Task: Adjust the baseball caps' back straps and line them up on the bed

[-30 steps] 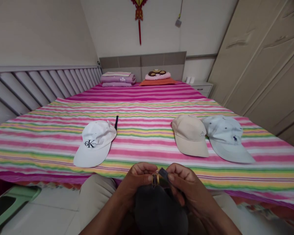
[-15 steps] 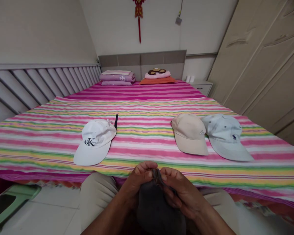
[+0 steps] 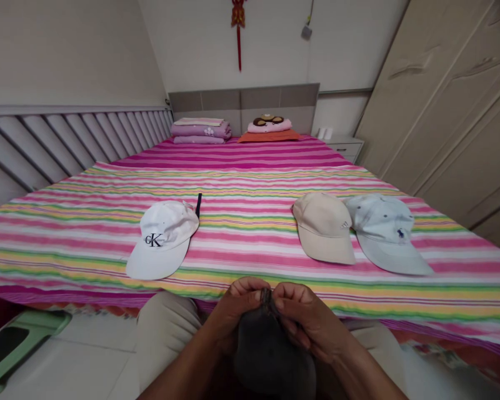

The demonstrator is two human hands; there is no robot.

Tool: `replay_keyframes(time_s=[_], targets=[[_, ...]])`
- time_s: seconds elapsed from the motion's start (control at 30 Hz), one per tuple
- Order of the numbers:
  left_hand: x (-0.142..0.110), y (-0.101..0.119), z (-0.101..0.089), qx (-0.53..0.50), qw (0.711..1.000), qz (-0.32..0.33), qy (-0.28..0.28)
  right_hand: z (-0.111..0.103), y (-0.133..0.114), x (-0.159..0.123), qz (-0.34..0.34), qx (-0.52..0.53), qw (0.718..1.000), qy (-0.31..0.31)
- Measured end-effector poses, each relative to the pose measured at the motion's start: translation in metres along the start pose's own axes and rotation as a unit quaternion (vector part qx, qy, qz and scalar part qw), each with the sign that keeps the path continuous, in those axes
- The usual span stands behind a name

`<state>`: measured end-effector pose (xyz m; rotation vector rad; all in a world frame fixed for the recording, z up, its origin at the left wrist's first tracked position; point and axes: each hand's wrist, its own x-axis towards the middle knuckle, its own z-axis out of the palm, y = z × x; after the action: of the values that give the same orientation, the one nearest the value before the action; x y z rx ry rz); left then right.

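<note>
1. Dark cap [image 3: 273,355]: I observe it just off the near edge of the bed [image 3: 241,233], low between the person's knees [image 3: 166,325].
2. Orientation: its long axis runs roughly along the bed's length. The narrow strap end points toward the bed; the rounded crown spreads away from it, leaning slightly right. Brim hidden, so its heading cannot be told.
3. Left hand [image 3: 237,308], at the bed's near edge: thumb and fingers clamped together on the left side of the strap [image 3: 267,300].
4. Right hand [image 3: 308,316], also at the bed's near edge: thumb and forefinger pinched on the strap from the right; the other fingers curl against the cap's side.
5. The two sets of fingertips sit close together. The strap is too dark to tell whether it is fastened.
6. White cap [image 3: 169,230], left half of the bed: brim toward the near edge and left; a black strap [image 3: 199,206] projects toward the far end.
7. Beige cap [image 3: 323,225] and pale blue cap [image 3: 381,228], right half of the bed, side by side: both brims toward the near edge, angled right.
8. Folded purple bedding [image 3: 201,132]: far end of the bed, left half.
</note>
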<state>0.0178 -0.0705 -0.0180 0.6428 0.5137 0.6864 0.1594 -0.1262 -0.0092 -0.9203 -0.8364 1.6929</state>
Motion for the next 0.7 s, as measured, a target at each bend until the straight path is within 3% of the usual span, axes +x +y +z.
replay_keyframes(time_s=[0.4,0.7], targets=[[-0.0003,-0.0037,0.0003,-0.008,1.0,-0.007,0.002,-0.0007,-0.0029,-0.0013,-0.035,-0.099,0.993,0.062],[-0.0027,-0.0022,0.0044,0.021,1.0,0.015,0.01,0.002,-0.0001,-0.0032,-0.066,-0.054,0.993,0.08]])
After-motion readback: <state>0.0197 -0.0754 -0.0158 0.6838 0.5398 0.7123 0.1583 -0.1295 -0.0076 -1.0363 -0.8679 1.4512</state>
